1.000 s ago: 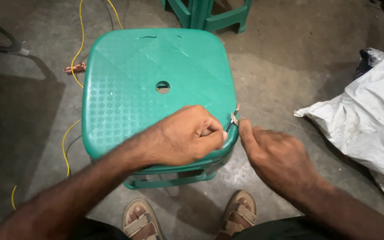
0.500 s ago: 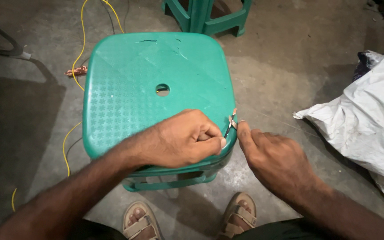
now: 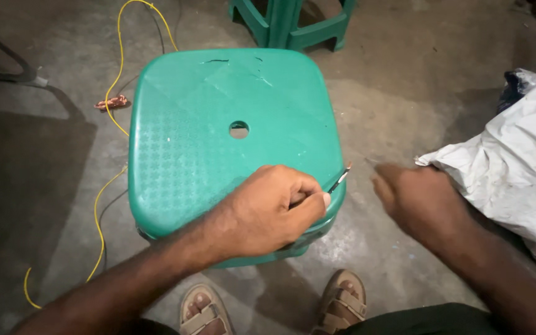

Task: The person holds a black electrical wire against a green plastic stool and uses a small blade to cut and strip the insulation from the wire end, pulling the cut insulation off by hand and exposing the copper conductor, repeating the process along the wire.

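Here left hand [image 3: 274, 208] rests on green plastic stool [image 3: 231, 130] near-right corner, fist closed pinching thin wire end [image 3: 339, 181] upright for steadiness; right hand [image 3: 414, 198] blurred beside stool, grip unclear.

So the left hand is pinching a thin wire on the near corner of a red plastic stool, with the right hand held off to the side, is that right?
Not quite: the stool is green, not red, as the head view shows. The rest holds: the left hand pinches a thin wire at the stool's near corner, and the right hand is off to the side, touching neither.
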A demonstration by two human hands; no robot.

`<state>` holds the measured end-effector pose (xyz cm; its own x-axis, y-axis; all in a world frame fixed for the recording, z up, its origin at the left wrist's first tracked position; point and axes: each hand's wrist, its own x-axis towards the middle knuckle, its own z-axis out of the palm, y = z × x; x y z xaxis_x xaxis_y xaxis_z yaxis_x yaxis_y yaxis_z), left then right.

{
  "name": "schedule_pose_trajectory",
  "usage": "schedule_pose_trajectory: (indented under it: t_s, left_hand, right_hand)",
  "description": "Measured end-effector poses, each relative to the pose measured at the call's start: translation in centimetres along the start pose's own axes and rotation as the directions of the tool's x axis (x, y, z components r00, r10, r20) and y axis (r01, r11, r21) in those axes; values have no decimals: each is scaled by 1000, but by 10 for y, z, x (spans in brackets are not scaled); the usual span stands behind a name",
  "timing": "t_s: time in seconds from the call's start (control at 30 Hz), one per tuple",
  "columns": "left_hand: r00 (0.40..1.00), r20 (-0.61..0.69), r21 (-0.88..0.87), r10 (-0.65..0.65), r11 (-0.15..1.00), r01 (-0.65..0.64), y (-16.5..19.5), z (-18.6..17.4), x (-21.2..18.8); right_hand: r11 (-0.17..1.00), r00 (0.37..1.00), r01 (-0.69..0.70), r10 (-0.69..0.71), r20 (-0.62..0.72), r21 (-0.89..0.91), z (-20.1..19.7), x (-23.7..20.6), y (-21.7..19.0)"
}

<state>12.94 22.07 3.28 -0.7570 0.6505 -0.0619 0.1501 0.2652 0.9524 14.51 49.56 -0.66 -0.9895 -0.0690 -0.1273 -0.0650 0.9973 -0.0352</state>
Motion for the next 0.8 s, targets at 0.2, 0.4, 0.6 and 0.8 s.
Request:
schedule_pose_trajectory:
  t_s: [0.2, 0.4, 0.6, 0.8]
  left_hand:
    - [992, -55, 148, -115, 981, 122, 4, 7, 7]
    - [987, -84, 217, -134, 965, 149, 9, 18, 13]
    - [987, -75, 219, -142, 963, 155, 15, 26, 15]
    - [990, -79, 235, -116, 963, 131, 18, 27, 12]
  right_hand:
    - [983, 930, 94, -30, -366, 159, -26, -19, -7]
    - [906, 774, 422, -338, -536, 39, -27, -38, -14]
    - [831, 664, 532, -529, -529, -162, -20, -44, -13]
    - [838, 681, 501, -536, -499, -216, -19, -47, -19]
